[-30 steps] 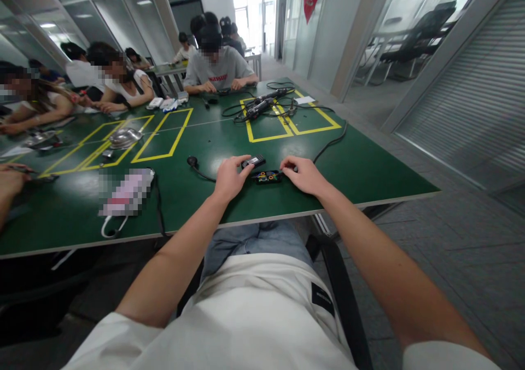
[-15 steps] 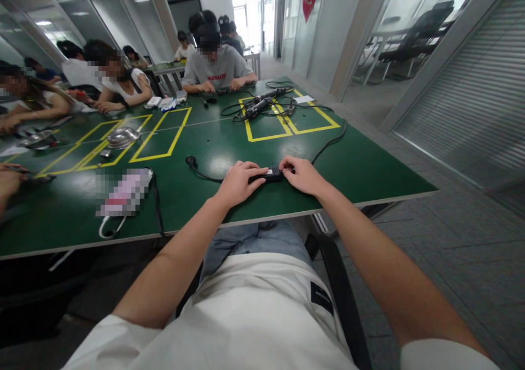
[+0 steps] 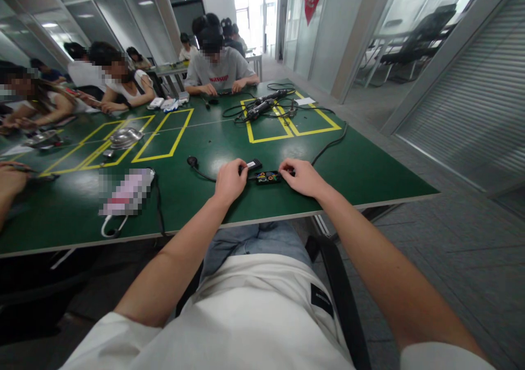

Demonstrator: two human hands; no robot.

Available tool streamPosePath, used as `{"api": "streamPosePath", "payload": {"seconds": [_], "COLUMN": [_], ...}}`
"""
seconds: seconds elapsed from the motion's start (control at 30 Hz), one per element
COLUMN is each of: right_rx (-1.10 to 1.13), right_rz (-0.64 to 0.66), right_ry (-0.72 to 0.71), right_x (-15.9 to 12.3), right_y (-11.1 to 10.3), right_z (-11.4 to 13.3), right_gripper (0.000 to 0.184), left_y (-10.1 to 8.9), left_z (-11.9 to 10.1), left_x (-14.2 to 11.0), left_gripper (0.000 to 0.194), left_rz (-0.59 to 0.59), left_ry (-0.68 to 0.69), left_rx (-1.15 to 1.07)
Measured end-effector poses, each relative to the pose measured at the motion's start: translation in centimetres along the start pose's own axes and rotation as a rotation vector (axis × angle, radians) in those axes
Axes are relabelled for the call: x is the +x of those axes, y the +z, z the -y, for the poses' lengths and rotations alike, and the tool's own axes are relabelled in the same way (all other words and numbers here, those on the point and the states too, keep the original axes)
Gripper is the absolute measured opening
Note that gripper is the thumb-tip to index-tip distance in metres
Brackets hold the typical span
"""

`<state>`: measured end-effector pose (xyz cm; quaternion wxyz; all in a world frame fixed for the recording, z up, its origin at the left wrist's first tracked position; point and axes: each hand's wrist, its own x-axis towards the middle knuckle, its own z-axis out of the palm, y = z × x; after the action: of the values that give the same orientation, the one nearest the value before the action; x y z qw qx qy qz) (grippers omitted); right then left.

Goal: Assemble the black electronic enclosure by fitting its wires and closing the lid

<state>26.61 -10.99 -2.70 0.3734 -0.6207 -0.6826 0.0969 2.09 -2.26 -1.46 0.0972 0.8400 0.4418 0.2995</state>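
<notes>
A black power adapter lies opened near the table's front edge, its lower half (image 3: 268, 178) showing a circuit board with small coloured parts. Between the fingers of my left hand (image 3: 232, 181) is the black cover (image 3: 253, 165) with a white label, lifted off and tilted behind the board. My right hand (image 3: 301, 175) pinches the cable end at the right side of the lower half; the fingers hide the exact grip. A cord with a black plug (image 3: 192, 162) runs from the left to the adapter. Another cable (image 3: 331, 144) leads off behind my right hand.
Black tools with tangled cords (image 3: 262, 107) lie on yellow-taped rectangles at the far side. A silver metal part (image 3: 125, 137) is to the left, near a blurred pinkish item (image 3: 129, 192) with a strap. Co-workers sit across and along the green table (image 3: 369, 167).
My left hand has lifted the cover off the adapter and moved it slightly left, exposing the circuit board. My right hand has stayed nearly in place at the cable end.
</notes>
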Motion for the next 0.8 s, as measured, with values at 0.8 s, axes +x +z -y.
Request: {"api": "streamPosePath", "payload": {"seconds": [0.8], "right_rx": [0.016], "right_rz": [-0.047], "right_ry": [-0.051], "right_x": [-0.4], "right_y": [0.0], "right_z": [-0.1], "right_gripper": [0.007], "left_y": [-1.5], "left_z": [-0.7], "left_x": [-1.1], "left_gripper": [0.025], "left_rz": [0.184], "left_ry": [0.266], "left_rx": [0.019]}}
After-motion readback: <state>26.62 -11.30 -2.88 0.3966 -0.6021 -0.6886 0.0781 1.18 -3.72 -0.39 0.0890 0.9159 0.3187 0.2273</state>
